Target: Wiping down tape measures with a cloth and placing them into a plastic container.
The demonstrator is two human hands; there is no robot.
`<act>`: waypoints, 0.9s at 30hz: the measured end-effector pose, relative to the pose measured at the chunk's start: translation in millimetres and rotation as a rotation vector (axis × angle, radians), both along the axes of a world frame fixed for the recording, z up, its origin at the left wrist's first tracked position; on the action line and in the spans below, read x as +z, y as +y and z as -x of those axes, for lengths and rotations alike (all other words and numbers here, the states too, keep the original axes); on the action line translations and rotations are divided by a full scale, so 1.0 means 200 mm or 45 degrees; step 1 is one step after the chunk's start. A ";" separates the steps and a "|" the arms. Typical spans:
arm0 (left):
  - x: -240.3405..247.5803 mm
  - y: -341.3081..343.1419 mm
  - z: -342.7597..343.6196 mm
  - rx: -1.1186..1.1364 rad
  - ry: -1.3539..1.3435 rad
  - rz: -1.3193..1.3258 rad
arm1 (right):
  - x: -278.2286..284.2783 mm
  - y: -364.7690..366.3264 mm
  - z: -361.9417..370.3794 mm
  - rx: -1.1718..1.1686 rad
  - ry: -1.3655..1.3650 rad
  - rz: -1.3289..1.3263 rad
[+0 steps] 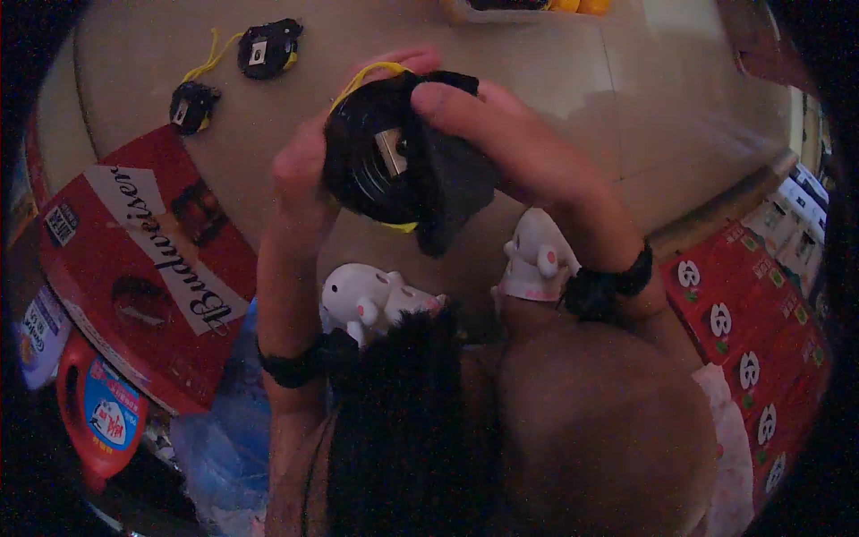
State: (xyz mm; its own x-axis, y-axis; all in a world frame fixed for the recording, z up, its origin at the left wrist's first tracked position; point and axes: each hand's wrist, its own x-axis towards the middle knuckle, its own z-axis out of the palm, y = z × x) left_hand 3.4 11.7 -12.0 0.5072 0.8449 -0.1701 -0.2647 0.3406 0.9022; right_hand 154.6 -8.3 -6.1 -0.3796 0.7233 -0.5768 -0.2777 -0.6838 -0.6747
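Both my hands are raised over the floor around a black tape measure (371,179) with a metal belt clip and a yellow cord. My left hand (302,166) grips its left side, fingers closed behind it. My right hand (479,116) presses a dark grey cloth (461,183) against the tape measure's right side, thumb on top. Beyond my left hand, two more black tape measures lie on the floor: one (268,49) farther off, the other (192,106) nearer the red box, a yellow cord running between them.
At left stands a red cardboard box (134,268), with a red detergent bottle (103,407) and a white bottle (43,336) nearby. White animal-shaped slippers (371,295) sit below my hands. Red cartons (752,331) line the right. A clear plastic bin (528,16) is at the far edge.
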 end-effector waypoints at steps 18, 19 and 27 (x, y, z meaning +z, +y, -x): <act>-0.02 -0.02 0.08 0.199 0.139 0.171 | -0.01 -0.01 -0.11 0.220 -0.401 -0.236; -0.02 -0.02 0.08 0.244 0.103 0.237 | -0.04 -0.02 -0.10 0.182 -0.343 -0.217; 0.03 0.06 0.15 0.409 0.073 0.367 | -0.15 -0.09 -0.20 0.623 -0.926 -0.737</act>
